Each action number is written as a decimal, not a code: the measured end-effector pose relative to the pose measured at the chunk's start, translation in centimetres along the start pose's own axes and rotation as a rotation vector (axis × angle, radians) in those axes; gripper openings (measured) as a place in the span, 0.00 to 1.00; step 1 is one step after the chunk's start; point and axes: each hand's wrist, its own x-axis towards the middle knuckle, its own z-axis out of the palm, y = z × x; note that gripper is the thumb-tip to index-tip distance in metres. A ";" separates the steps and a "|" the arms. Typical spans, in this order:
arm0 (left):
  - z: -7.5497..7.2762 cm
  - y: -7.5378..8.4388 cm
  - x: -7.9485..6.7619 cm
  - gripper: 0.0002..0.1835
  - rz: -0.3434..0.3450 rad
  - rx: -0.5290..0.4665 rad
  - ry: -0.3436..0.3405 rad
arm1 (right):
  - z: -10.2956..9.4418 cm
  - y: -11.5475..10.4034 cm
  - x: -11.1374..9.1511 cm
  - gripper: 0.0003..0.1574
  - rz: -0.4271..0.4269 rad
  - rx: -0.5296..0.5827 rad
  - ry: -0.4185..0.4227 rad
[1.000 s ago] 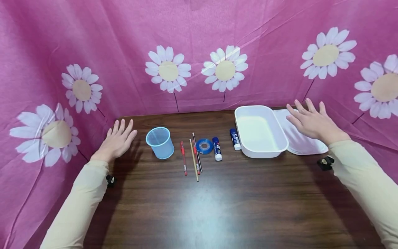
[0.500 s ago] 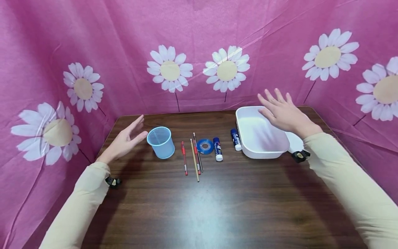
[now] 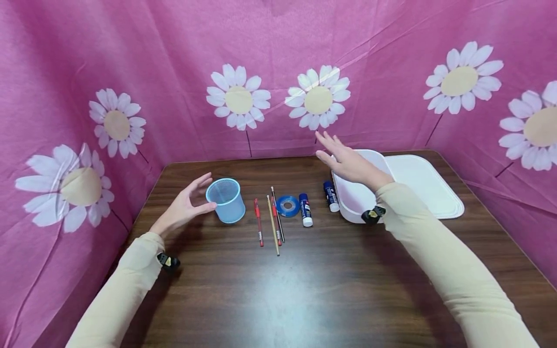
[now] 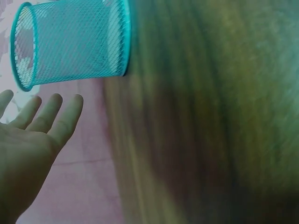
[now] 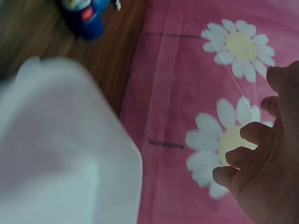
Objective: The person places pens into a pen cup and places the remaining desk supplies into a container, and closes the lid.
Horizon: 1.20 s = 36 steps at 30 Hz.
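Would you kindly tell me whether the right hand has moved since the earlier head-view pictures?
Yes, leftward: the right hand, first over the white lid, now appears over the unmoved white tub, reaching past its left rim.

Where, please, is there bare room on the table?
The brown wooden tabletop is bare nearer than the slim gold pencil, between cream sleeves, and behind that pencil. Crowding runs from the round blue mesh cup to the rectangular white plastic tub.

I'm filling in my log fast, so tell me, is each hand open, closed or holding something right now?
Left hand: open, holding nothing, beside the blue mesh cup.
Right hand: open, holding nothing, near the white tub.
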 end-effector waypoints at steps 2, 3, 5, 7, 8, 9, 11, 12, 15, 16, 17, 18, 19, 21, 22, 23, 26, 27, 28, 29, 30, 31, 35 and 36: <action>0.3 -0.4 -0.1 0.46 -0.003 -0.017 0.015 | 0.9 -0.5 0.7 0.44 -0.012 0.032 -0.002; 0.4 -0.6 -0.2 0.46 -0.005 -0.027 0.024 | 1.4 -0.8 1.0 0.44 -0.021 0.046 -0.005; 0.7 -1.1 -0.3 0.45 -0.008 -0.034 0.038 | 2.5 -1.3 1.6 0.44 -0.044 0.062 -0.013; 0.9 -1.5 -0.4 0.45 -0.007 -0.015 0.048 | 3.6 -1.8 2.2 0.44 -0.058 0.088 -0.020; 1.0 -1.7 -0.4 0.45 -0.009 -0.015 0.050 | 4.1 -2.0 2.5 0.44 -0.058 0.099 -0.024; 1.1 -1.9 -0.4 0.45 -0.011 -0.015 0.051 | 4.6 -2.2 2.8 0.44 -0.057 0.111 -0.029; 1.2 -2.3 -0.4 0.45 -0.013 -0.021 0.049 | 5.6 -2.5 3.4 0.46 -0.049 0.128 -0.044; 1.3 -2.3 -0.4 0.45 -0.011 -0.025 0.049 | 6.1 -2.7 3.7 0.47 -0.042 0.146 -0.054; 1.4 -2.4 -0.3 0.46 -0.009 -0.052 0.050 | 7.4 -3.2 4.5 0.50 -0.019 0.212 -0.094; 1.4 -2.4 -0.3 0.47 -0.009 -0.058 0.051 | 7.8 -3.3 4.7 0.51 -0.012 0.242 -0.105; 1.5 -2.3 -0.2 0.47 -0.009 -0.059 0.055 | 8.2 -3.4 5.0 0.51 -0.001 0.273 -0.113; 1.5 -2.3 -0.1 0.48 -0.009 -0.056 0.056 | 8.6 -3.5 5.2 0.52 0.015 0.305 -0.121; 1.5 -2.2 0.0 0.48 -0.012 -0.059 0.059 | 9.0 -3.7 5.4 0.52 0.036 0.349 -0.132; 1.6 -2.1 0.2 0.49 -0.025 -0.073 0.060 | 9.9 -3.8 5.9 0.52 0.082 0.426 -0.156; 1.7 -2.1 0.3 0.49 -0.029 -0.078 0.059 | 10.3 -3.9 6.2 0.51 0.111 0.467 -0.168; 1.7 -2.0 0.4 0.49 -0.033 -0.085 0.058 | 10.7 -4.0 6.4 0.51 0.144 0.505 -0.182; 1.8 -1.9 0.7 0.47 -0.042 -0.107 0.054 | 11.7 -4.4 7.0 0.50 0.229 0.590 -0.218; 1.9 -1.9 0.8 0.46 -0.043 -0.109 0.050 | 12.0 -4.6 7.1 0.49 0.252 0.600 -0.224; 1.9 -1.9 0.8 0.46 -0.042 -0.107 0.047 | 12.2 -4.8 7.2 0.49 0.272 0.607 -0.228; 1.9 -1.9 0.8 0.45 -0.043 -0.102 0.045 | 12.4 -4.9 7.3 0.49 0.281 0.598 -0.223; 1.9 -1.9 0.8 0.44 -0.043 -0.092 0.043 | 12.6 -5.1 7.4 0.49 0.293 0.593 -0.219; 1.8 -1.8 0.9 0.44 -0.043 -0.090 0.039 | 12.8 -5.2 7.5 0.49 0.305 0.585 -0.215; 1.7 -1.7 0.9 0.43 -0.047 -0.072 0.021 | 13.7 -5.4 8.1 0.48 0.353 0.544 -0.198; 1.7 -1.7 0.9 0.42 -0.049 -0.071 0.015 | 14.0 -5.4 8.3 0.48 0.370 0.535 -0.197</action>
